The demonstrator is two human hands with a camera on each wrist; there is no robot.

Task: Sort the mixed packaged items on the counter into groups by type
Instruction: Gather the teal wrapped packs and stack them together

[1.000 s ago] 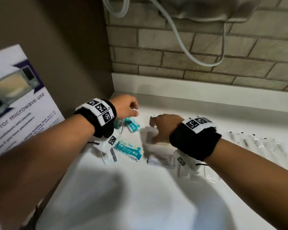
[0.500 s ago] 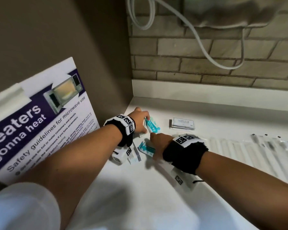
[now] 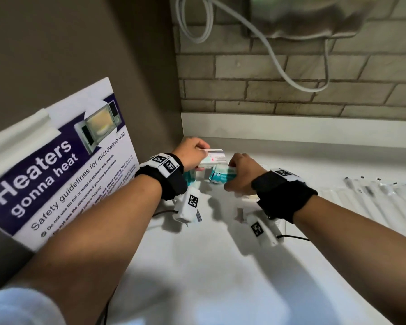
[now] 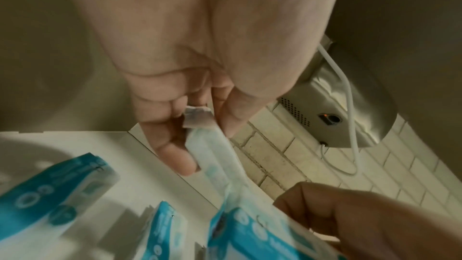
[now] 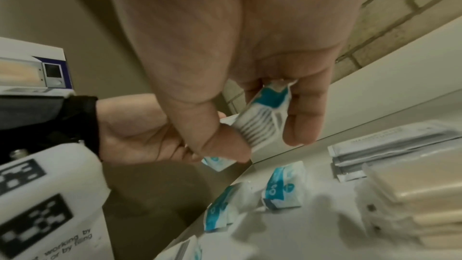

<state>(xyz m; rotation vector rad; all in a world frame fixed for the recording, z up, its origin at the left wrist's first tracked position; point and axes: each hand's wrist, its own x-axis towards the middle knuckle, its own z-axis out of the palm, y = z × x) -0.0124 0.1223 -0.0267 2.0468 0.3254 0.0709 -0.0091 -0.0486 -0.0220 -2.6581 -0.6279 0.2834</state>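
Small teal-and-white packets are the items here. My left hand [image 3: 198,153] pinches one, white side up [image 3: 213,158], above the counter's back left corner; the left wrist view shows it edge-on [image 4: 212,155] between thumb and fingers. Just right of it, my right hand [image 3: 232,171] grips another teal packet [image 3: 220,177], seen between thumb and fingers [image 5: 262,122]. More teal packets lie on the white counter [image 3: 220,266] below the hands [image 5: 285,187] [image 5: 220,211] [image 4: 50,195].
A stack of flat white sachets [image 5: 390,143] and a pile of beige pads [image 5: 415,195] sit right of the teal packets. Clear-wrapped sticks [image 3: 373,193] lie in a row at the right. A microwave safety poster [image 3: 56,165] leans at the left. A corded metal unit [image 3: 314,17] hangs on the brick wall.
Both hands were down among the teal packets on the counter. Each has since lifted with a packet in its fingers, and they now sit close together above the corner.
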